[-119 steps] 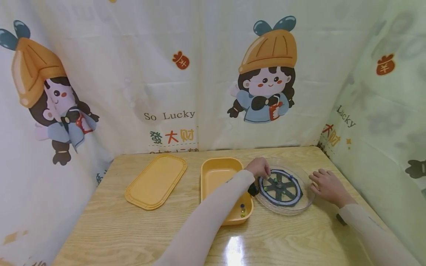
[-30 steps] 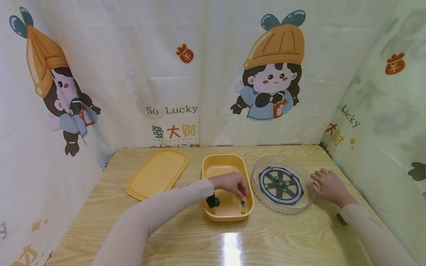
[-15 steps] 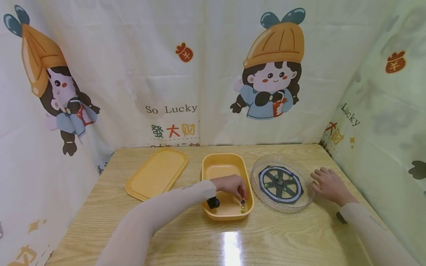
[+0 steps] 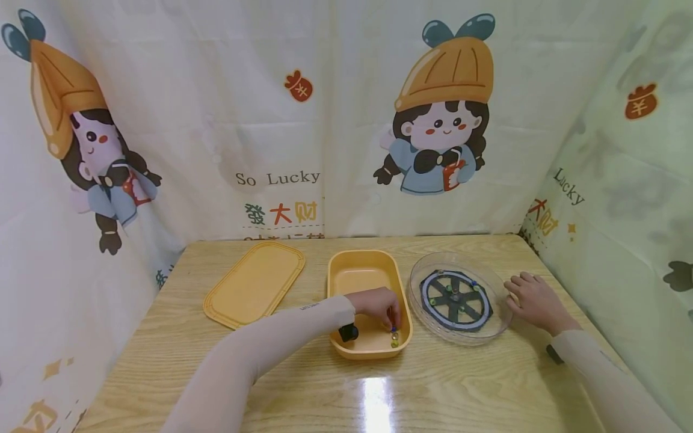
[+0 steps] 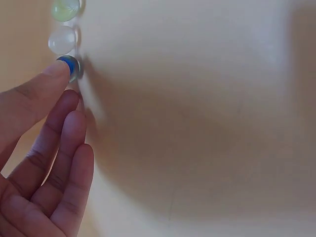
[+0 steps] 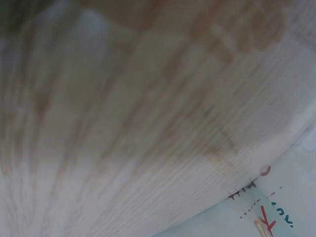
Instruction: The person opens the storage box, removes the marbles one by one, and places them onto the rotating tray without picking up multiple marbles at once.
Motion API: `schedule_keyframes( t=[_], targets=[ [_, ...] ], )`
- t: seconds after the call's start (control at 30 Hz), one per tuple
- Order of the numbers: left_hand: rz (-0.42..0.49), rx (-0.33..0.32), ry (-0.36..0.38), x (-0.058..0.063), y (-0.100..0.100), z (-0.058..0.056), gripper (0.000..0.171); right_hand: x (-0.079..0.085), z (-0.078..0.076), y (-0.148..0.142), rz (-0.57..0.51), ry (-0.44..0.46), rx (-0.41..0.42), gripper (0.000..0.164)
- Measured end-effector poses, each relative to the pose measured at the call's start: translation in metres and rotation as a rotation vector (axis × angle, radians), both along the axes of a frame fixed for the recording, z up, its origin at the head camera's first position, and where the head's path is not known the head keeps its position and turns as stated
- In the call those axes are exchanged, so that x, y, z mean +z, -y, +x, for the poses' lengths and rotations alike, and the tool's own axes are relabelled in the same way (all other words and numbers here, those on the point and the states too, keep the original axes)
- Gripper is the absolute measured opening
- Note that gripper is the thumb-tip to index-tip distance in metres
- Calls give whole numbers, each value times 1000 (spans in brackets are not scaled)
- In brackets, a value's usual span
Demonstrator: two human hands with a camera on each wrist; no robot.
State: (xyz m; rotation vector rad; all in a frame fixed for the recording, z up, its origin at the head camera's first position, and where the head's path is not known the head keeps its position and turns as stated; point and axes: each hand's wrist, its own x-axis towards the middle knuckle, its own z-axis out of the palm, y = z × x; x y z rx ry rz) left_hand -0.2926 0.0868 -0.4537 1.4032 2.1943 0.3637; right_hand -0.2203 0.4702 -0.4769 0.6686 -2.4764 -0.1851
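Note:
My left hand [image 4: 380, 304] reaches into the yellow tub [image 4: 331, 282], thumb and index finger closing on a blue marble [image 5: 73, 66] at the tub's side. Beyond it in the left wrist view sit a clear marble [image 5: 62, 40] and a yellow-green marble [image 5: 65, 9] in a row. On the right, my right hand [image 4: 536, 302] lies with relaxed fingers, fingertips right at the rim of a round clear dish [image 4: 500, 328]. Inside the dish is a dark spoked wheel [image 4: 456, 297] with a white ring, several marbles scattered on it. The right wrist view shows mostly blurred tabletop.
A flat yellow lid [image 4: 254, 285] lies left of the tub. The wooden table [image 4: 303, 391] is backed by a printed curtain [image 4: 346, 120] that also hangs along both sides.
My left hand left the wheel in the dish, came left into the tub, and lowered its fingertips onto the blue marble. My right hand stayed at the dish's rim.

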Motion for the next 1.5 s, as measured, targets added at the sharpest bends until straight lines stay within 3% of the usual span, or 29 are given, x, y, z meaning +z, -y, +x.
schedule_keyframes(
  t=[0.3, 0.77, 1.03, 1.23, 1.37, 1.5],
  targets=[
    [13, -4, -2, 0, -1, 3, 11, 1, 0, 1, 0, 16, -10, 15],
    [57, -24, 23, -10, 2, -2, 11, 3, 0, 1, 3, 19, -6, 15],
    [45, -16, -5, -8, 2, 2, 9, 0, -1, 0, -4, 15, 1, 16],
    [45, -2, 22, -8, 3, -1, 9, -1, 0, 0, -14, 18, 4, 17],
    [59, 10, 19, -3, 4, -5, 8, 0, 0, 0, -14, 20, 1, 18],
    [66, 28, 12, 11, 6, -7, 8, 0, 0, 0, -16, 23, -3, 18]
  ],
)
